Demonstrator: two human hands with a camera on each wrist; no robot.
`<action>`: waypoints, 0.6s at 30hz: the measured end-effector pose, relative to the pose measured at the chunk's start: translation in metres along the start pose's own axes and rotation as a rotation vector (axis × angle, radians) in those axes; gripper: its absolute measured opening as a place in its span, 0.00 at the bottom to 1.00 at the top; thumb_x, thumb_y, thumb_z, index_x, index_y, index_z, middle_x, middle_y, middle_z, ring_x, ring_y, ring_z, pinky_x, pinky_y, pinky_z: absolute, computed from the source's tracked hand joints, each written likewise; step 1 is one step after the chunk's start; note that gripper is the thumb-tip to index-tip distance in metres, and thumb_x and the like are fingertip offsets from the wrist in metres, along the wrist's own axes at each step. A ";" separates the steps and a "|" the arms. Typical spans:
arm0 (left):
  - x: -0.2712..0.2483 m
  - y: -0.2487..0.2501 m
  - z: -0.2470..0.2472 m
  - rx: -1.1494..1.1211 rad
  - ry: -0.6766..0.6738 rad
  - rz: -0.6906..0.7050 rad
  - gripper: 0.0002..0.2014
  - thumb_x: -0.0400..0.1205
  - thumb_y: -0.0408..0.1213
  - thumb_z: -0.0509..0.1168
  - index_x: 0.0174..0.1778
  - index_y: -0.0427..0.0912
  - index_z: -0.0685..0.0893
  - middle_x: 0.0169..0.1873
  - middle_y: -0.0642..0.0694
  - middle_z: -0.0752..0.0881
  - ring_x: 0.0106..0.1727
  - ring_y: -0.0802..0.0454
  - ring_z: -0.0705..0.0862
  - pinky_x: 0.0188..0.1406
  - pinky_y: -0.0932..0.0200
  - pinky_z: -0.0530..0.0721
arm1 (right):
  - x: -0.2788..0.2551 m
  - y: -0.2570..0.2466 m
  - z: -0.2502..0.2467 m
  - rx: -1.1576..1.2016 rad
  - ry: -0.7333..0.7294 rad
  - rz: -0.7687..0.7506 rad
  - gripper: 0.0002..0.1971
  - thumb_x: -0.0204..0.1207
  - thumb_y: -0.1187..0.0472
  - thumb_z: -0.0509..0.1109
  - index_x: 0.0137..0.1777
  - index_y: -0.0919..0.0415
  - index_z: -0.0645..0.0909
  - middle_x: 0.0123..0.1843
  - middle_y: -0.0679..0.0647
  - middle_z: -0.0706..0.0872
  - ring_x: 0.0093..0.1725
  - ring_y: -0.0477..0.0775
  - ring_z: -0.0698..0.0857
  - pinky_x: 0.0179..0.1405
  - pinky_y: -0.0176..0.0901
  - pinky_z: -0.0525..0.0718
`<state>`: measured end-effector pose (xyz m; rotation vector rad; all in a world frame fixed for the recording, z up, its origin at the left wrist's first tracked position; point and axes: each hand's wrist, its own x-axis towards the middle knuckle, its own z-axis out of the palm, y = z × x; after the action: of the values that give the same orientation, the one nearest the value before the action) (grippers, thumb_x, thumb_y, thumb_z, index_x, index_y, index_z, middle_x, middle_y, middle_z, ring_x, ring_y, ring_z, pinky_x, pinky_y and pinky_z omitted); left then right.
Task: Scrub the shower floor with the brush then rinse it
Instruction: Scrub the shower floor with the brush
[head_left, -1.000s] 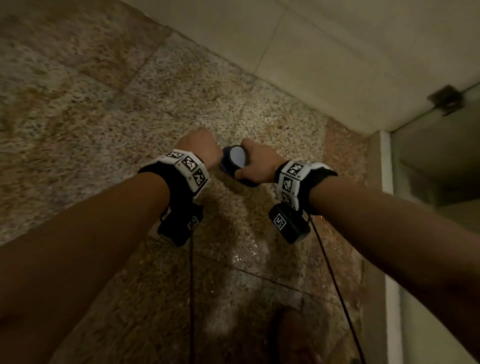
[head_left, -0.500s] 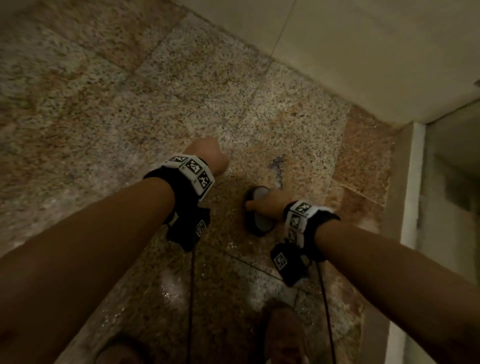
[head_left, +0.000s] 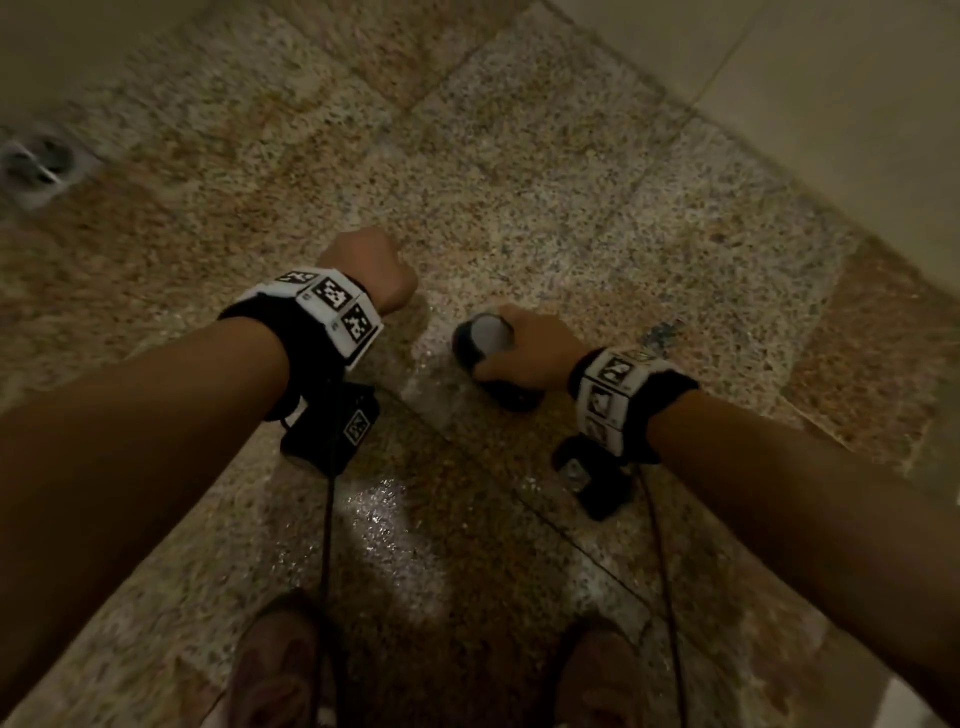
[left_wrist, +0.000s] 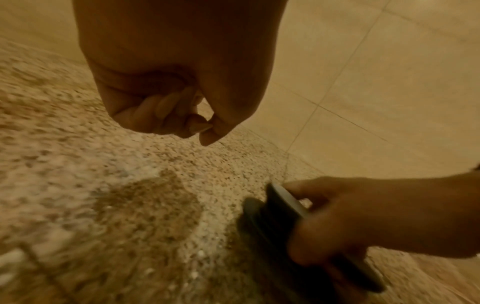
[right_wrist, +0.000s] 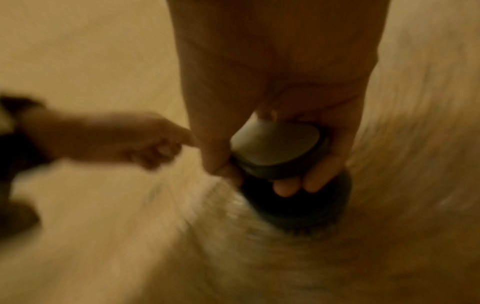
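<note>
Down on the wet speckled shower floor (head_left: 545, 171), the right hand (head_left: 524, 353) wraps its fingers (right_wrist: 298, 185) round the brush (right_wrist: 283, 152), bristles apparently touching the tile. Left hand (head_left: 371, 267) hangs fisted, empty. Scrubbing seems underway; rinsing remains.

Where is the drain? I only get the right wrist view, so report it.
Observer: The drain sits far left of the brush, near the head view's left edge.
Operator: Check the left hand.
Observer: The left hand holds nothing; its fingers are curled into a fist, apart from the brush.
Operator: Report the floor by the feet.
Observer: A shiny wet patch lies on the floor just ahead of the feet.
</note>
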<state>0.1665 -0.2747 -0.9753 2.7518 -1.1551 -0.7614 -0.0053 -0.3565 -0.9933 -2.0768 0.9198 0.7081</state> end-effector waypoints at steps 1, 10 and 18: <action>-0.002 -0.002 0.000 0.010 -0.004 0.006 0.21 0.83 0.37 0.59 0.24 0.41 0.62 0.21 0.44 0.63 0.21 0.49 0.61 0.20 0.61 0.59 | -0.006 0.006 -0.004 -0.100 -0.044 -0.035 0.40 0.74 0.43 0.74 0.81 0.53 0.61 0.75 0.57 0.74 0.67 0.61 0.78 0.60 0.50 0.79; -0.001 -0.017 0.014 -0.039 -0.098 -0.045 0.23 0.84 0.38 0.59 0.23 0.42 0.61 0.19 0.45 0.61 0.21 0.51 0.58 0.20 0.60 0.59 | 0.044 -0.055 0.020 -0.544 -0.250 -0.331 0.37 0.71 0.40 0.76 0.77 0.53 0.70 0.70 0.55 0.79 0.65 0.60 0.79 0.60 0.47 0.78; 0.001 -0.041 -0.014 -0.103 0.274 -0.172 0.17 0.85 0.39 0.56 0.40 0.29 0.80 0.35 0.29 0.81 0.32 0.37 0.79 0.21 0.52 0.69 | 0.073 -0.067 0.002 -0.275 0.136 -0.577 0.31 0.72 0.46 0.78 0.70 0.58 0.72 0.65 0.58 0.79 0.61 0.59 0.79 0.52 0.46 0.73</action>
<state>0.1997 -0.2479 -0.9734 2.7813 -0.8134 -0.4237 0.0905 -0.3512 -1.0198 -2.4929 0.2597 0.3994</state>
